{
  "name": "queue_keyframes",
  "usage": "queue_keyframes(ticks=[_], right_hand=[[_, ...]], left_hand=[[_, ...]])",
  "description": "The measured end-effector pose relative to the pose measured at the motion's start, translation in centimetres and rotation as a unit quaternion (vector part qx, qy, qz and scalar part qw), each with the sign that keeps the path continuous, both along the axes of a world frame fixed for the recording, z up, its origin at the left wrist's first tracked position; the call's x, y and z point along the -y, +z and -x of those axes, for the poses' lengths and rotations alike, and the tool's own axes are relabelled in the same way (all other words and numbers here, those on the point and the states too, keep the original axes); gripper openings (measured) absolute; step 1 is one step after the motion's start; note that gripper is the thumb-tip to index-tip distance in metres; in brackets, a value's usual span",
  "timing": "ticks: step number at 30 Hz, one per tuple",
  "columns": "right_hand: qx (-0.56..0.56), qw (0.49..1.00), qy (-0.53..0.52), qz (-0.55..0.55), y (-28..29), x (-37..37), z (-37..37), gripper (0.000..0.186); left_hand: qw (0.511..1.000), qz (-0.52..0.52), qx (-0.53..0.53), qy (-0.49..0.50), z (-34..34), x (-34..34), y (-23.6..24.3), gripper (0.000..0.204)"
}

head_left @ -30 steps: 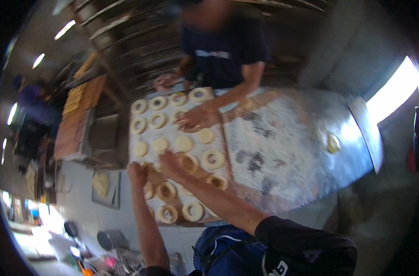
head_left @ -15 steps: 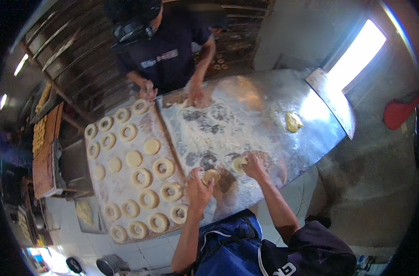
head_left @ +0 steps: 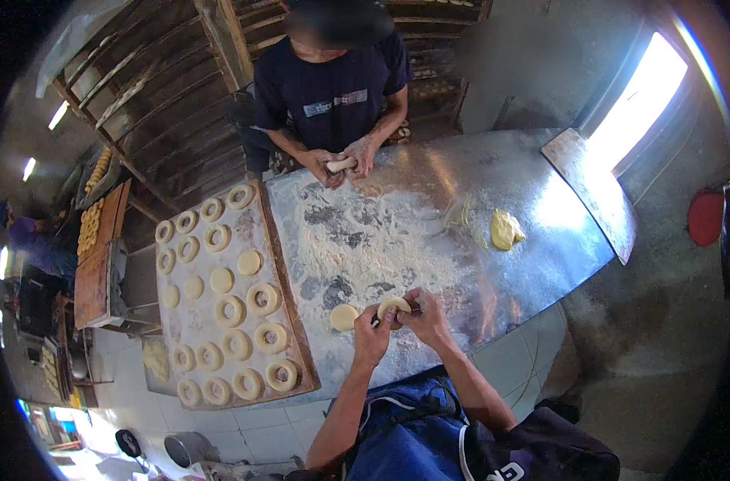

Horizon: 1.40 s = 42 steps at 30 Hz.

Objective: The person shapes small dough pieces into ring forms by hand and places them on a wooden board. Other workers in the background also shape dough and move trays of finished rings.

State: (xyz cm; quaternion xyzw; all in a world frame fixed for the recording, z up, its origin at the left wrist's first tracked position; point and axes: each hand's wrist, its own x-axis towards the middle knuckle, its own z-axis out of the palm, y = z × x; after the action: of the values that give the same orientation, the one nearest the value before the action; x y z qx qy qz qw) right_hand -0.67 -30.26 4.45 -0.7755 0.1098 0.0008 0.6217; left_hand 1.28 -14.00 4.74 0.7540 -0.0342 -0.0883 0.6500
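a pale, rounded piece of soft dough (head_left: 394,306) is held between the left hand (head_left: 371,337) and the right hand (head_left: 426,319), its long axis set roughly crosswise, over the flour-dusted silver metal desk (head_left: 533,280). just left, nearer the left hand, a flat, pale dough disc (head_left: 343,317) is seen. farther left, dough rings (head_left: 263,299) are carried by a floured wooden board (head_left: 256,224); a glossy yellow lump (head_left: 506,230) is placed to the right, well clear.

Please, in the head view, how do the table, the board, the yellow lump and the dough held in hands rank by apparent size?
1. Table
2. Board
3. Yellow lump and held dough: too close to rank; the dough is partly hidden.
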Motion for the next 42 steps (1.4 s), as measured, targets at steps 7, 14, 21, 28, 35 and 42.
queue_keyframes(ticks=[7, 14, 21, 28, 35, 42], right_hand=[[-0.006, 0.992, 0.124, -0.024, 2.6, 3.9, -0.3, 0.056], [-0.119, 0.922, 0.055, -0.363, 0.3, 5.6, -1.3, 0.055], [-0.108, 0.917, -0.061, -0.378, -2.1, 4.8, -1.7, 0.061], [-0.07, 0.99, -0.07, -0.098, 0.2, 3.7, -1.4, 0.068], [-0.023, 0.997, 0.037, -0.062, -1.7, 1.0, -1.3, 0.07], [0.027, 0.99, 0.103, 0.092, -0.7, -1.9, -1.4, 0.062]], left_hand=[[0.988, 0.133, -0.073, -0.009, 0.6, 2.6, 1.0, 0.032], [0.967, 0.222, -0.111, -0.063, 2.1, 4.6, -1.6, 0.042], [0.982, 0.051, 0.082, 0.162, -0.2, 7.9, -1.2, 0.046], [0.913, 0.364, -0.135, 0.123, -0.2, 8.1, -2.4, 0.057], [0.96, 0.214, -0.066, 0.17, -0.2, 5.8, -2.8, 0.047], [0.979, 0.134, 0.002, 0.152, -1.0, 1.8, -5.7, 0.041]])
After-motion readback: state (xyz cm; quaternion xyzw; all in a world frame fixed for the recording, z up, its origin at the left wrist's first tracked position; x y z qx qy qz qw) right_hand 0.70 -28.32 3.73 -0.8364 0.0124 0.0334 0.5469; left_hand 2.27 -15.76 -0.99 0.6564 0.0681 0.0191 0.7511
